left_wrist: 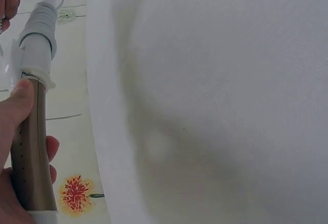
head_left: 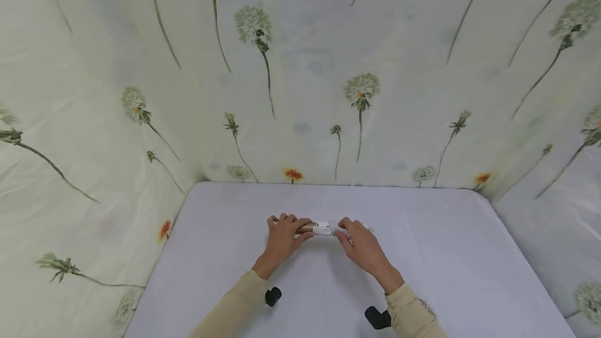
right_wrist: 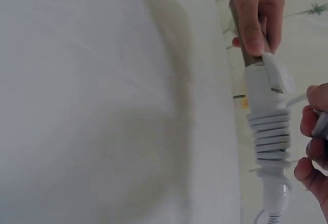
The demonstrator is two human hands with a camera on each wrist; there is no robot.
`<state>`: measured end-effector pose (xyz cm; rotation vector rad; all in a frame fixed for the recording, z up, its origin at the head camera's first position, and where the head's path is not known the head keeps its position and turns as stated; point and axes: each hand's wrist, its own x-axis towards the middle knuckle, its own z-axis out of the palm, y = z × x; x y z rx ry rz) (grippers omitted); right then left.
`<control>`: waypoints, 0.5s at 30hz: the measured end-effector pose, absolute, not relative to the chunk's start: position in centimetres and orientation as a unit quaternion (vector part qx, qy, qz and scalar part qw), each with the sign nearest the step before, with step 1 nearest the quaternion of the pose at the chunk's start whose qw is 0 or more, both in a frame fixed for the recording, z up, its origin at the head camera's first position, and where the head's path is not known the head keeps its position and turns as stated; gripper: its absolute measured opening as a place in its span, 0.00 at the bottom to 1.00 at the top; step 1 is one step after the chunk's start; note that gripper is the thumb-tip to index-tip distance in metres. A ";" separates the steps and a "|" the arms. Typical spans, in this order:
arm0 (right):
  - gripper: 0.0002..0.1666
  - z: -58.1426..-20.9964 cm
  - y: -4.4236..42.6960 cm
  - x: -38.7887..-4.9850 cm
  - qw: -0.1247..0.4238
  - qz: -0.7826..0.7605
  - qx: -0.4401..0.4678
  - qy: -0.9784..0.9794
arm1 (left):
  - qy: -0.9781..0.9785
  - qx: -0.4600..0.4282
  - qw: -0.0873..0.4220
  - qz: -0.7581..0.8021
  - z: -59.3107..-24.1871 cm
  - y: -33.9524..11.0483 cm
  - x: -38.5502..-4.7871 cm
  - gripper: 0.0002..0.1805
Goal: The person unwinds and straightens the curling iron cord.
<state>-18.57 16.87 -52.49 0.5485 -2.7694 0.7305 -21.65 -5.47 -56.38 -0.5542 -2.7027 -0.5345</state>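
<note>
A curling iron (head_left: 323, 228) with a brown barrel (left_wrist: 36, 147) and a white handle is held sideways above the table. My left hand (head_left: 284, 236) grips the barrel, its thumb along the top near the handle. White cord (right_wrist: 271, 137) is wound in several turns around the handle. A loose length of it runs to my right hand (head_left: 363, 246), beside the handle. In the right wrist view, the curled fingers (right_wrist: 309, 121) hold a pale grey-white piece (right_wrist: 321, 125) at the cord; whether it is the plug is unclear.
Beneath the hands lies a white-covered table (head_left: 422, 244) with rounded far corners. Pale fabric walls (head_left: 305, 67) printed with dandelions surround it on the far side and both sides. Small black pieces (head_left: 273, 296) show beside both forearms.
</note>
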 end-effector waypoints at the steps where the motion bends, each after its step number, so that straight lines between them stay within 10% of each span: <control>1: 0.09 -52.3 17.1 -18.8 0.125 0.237 0.200 -0.943 | -0.948 -0.201 0.161 -0.186 -56.3 -5.5 -21.7 0.22; 15: 0.09 -51.4 20.6 -22.2 0.132 0.202 0.279 -0.930 | -0.934 -0.276 0.145 -0.176 -55.5 -6.5 -20.8 0.20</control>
